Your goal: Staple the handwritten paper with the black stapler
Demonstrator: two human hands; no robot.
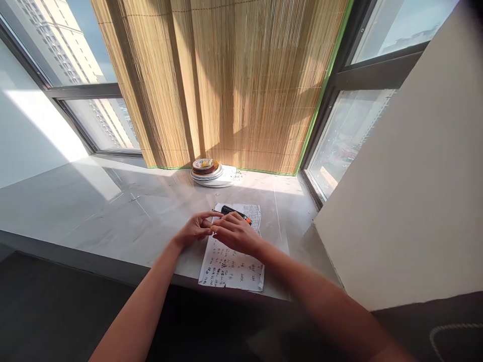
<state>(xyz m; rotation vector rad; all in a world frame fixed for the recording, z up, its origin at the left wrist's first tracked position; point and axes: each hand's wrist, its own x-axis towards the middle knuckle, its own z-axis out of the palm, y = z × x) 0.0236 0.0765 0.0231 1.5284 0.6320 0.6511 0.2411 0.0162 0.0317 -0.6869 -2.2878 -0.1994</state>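
A sheet of paper [241, 271] with handwriting lies near the front edge of the grey ledge. Across its upper part rests a black object [231, 210] with an orange end, partly covered by my right hand [236, 232]. My left hand [194, 229] is at the paper's left edge, its fingers meeting those of my right hand. The fingers of both hands are bent together; anything between them is too small or hidden to make out.
A stack of plates [207, 173] stands at the back of the ledge [113, 211], before a bamboo blind [226, 90]. Windows flank the blind. A slanting white wall [407, 201] bounds the right side.
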